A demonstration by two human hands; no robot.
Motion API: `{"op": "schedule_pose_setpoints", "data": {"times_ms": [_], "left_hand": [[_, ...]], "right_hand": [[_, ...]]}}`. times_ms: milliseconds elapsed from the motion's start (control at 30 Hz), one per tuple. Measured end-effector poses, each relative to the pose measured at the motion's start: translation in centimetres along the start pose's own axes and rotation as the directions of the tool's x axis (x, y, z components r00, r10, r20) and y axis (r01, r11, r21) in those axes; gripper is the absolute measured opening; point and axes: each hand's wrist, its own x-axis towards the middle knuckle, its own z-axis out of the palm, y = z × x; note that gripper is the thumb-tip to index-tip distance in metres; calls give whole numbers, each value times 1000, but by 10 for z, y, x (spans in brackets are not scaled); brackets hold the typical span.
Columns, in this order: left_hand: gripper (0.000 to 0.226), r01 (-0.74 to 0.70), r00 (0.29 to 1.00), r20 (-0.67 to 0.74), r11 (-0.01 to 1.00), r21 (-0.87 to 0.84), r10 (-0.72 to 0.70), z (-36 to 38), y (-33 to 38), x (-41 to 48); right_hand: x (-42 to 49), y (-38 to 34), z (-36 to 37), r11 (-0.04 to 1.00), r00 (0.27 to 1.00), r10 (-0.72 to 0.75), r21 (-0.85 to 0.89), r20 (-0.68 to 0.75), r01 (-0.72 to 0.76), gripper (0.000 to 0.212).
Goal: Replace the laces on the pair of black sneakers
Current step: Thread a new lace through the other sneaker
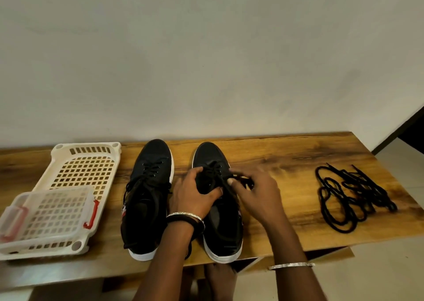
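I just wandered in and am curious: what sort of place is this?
Likely a home, perhaps a hallway: a low wooden table against a plain painted wall, with a household plastic basket and everyday black sneakers on it.

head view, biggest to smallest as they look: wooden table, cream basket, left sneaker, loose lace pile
1. wooden table
2. cream basket
3. left sneaker and loose lace pile: their spread looks alike, so not ranked; the pile is mostly gaps between strands.

A home: wooden bench point(275, 153) against plain wall point(206, 48), tiled floor point(390, 266).
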Motion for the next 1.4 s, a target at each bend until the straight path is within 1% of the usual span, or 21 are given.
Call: {"op": "schedule_pose_setpoints", "data": {"times_ms": [33,67,167,233,300,400,500,600,633,700,767,800,833,900,933,1000,1067,1133,1233,1300,1400], "left_hand": [[77,-5,1000,-3,1000,1,5,0,0,0],[77,-7,1000,-3,1000,-1,7,0,1,0],[81,-13,1000,5,1000,-10,13,0,0,1],[82,-6,1000,14,999,-33,6,-1,0,1],[79,7,1000,25,999,-53,-6,-2,-2,1],[75,13,999,48,997,-77,-10,-5,0,-1],[72,34,997,77,994,-106,-26,-5,1,-2],[71,42,996,89,991,-129,-31,-7,4,-4],[72,40,996,89,991,-128,-29,-8,5,-4],[79,59,992,123,988,-146,-41,-12,6,-6],[92,149,971,216,962,-230,-98,-18,7,-7],[95,217,956,256,930,-297,-142,-22,9,-7],[89,270,945,281,889,-371,-169,-25,9,-6],[50,294,944,268,853,-431,-191,-29,8,-4],[32,255,959,222,877,-407,-176,-28,6,-3],[11,144,986,127,945,-294,-110,-25,1,-1],[9,80,996,49,971,-225,-71,-21,-2,-1],[12,74,997,16,972,-224,-73,-18,-4,2],[10,142,990,57,945,-294,-131,-18,-5,6],[12,183,983,69,925,-333,-170,-17,-8,8],[16,234,971,43,892,-387,-236,-14,-8,11]], "right_hand": [[0,-3,6,997,999,-28,-72,36,31,24],[-1,-5,9,995,999,-39,-92,33,41,22],[-3,-9,11,994,1000,-12,-107,-15,10,4],[-3,-10,13,990,1000,19,-138,9,-17,4],[-2,-9,14,996,998,59,-64,-33,-61,8],[1,-8,11,966,965,211,186,-156,-181,14],[1,-9,11,881,922,373,353,-106,-315,14],[1,-11,9,749,867,499,506,-5,-429,18],[0,-11,7,719,853,521,529,19,-451,18],[0,-8,6,707,840,541,519,40,-480,18],[0,-4,6,726,836,547,477,35,-495,18],[0,-3,6,731,835,549,468,30,-497,17],[1,-3,6,728,835,550,474,26,-494,17],[1,-3,5,714,833,553,500,25,-490,16],[1,-4,6,713,832,554,499,27,-492,16],[1,-4,7,722,832,554,483,25,-495,16],[1,-3,8,727,831,555,476,17,-495,16],[2,-1,7,701,820,571,505,26,-504,16],[2,1,6,647,798,601,556,50,-522,17],[2,1,6,645,792,610,557,35,-522,16],[1,3,9,664,791,612,544,-4,-512,16]]}}
